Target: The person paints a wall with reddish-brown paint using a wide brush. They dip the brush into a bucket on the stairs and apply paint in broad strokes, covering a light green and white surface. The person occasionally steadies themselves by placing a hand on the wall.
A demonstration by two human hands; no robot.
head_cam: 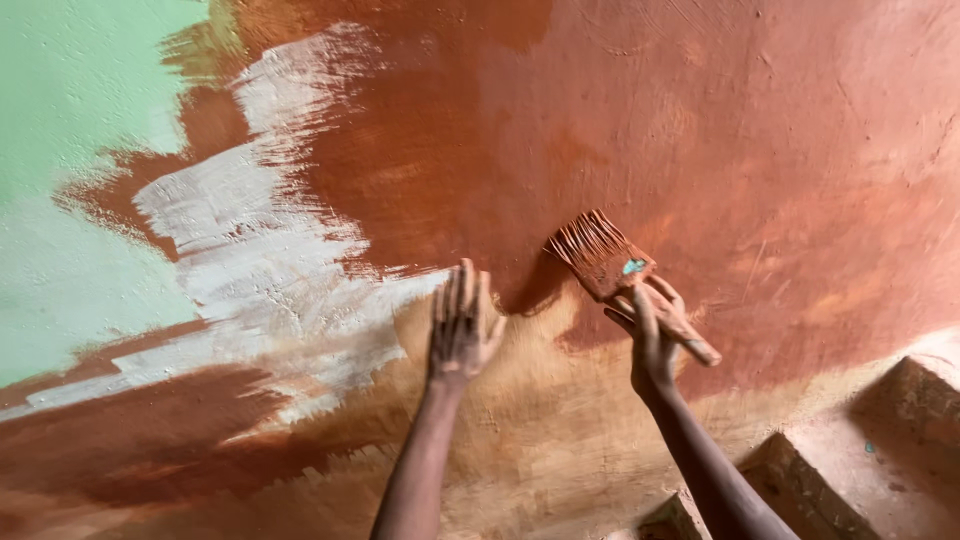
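The wall [700, 120] fills nearly the whole view, rough plaster coated in wet-looking rust-brown, and every place here is read from it. At its upper left a green patch [70, 90] remains uncovered, and just right of that a white streak [250, 250] of bare undercoat cuts through the brown; along the lower middle of the wall the coat thins to a tan band [540, 420]. At the wall's lower right corner, steps [800, 480] jut out in the same colour. The left hand [462, 325] lies flat on the wall near its centre, fingers together and straight, holding nothing, its tips at the edge where brown meets tan. The right hand [655, 335] sits just right of it, fingers clamped on the handle of the brush [605, 258], whose splayed, paint-loaded bristles press the wall above and between the two hands. The risks, as I judge them: the left palm rests on or beside fresh paint, so it may leave a print or smear if it slides; the bristles are spread wide, so a hard stroke could leave ridges or flick drops onto the green patch; and the grip sits low on a paint-slick handle, so the brush could twist or slip from the fingers.
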